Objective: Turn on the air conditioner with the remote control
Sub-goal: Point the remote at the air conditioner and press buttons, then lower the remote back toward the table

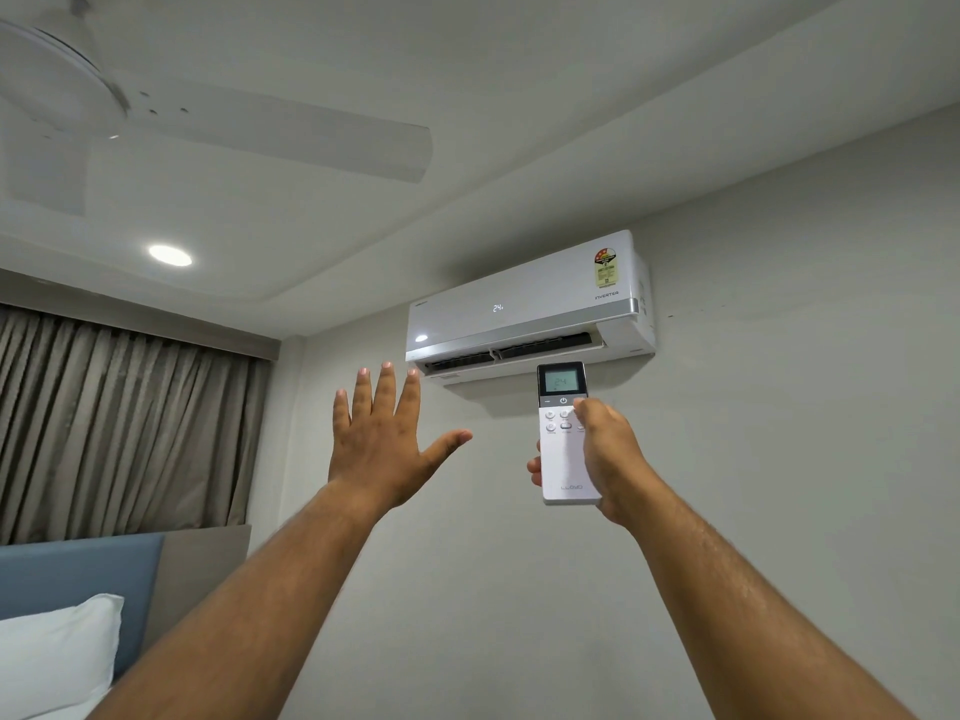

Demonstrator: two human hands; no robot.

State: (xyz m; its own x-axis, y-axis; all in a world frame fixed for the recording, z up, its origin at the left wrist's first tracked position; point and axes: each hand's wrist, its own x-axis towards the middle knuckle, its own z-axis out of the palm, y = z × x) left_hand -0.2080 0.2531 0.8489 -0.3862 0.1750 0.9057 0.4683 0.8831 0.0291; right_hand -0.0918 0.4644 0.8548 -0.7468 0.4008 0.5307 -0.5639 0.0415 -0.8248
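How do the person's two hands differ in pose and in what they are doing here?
The left hand is open, fingers spread, raised empty toward the white wall-mounted air conditioner; the right hand is closed around the white rectangular remote control. The left hand touches nothing; the right thumb rests on the remote's buttons. Both are raised below the unit.

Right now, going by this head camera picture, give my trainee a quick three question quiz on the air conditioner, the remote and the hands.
1. True or false: the air conditioner front panel shows a lit 24.
2. Which hand grips the remote control? A) left hand B) right hand C) both hands
3. Fill in: the left hand is raised toward the unit with its fingers ____.

Key:
1. True; the remote's screen reads 24 too.
2. B; the right hand wraps it, thumb near the top buttons.
3. Spread; it holds nothing.
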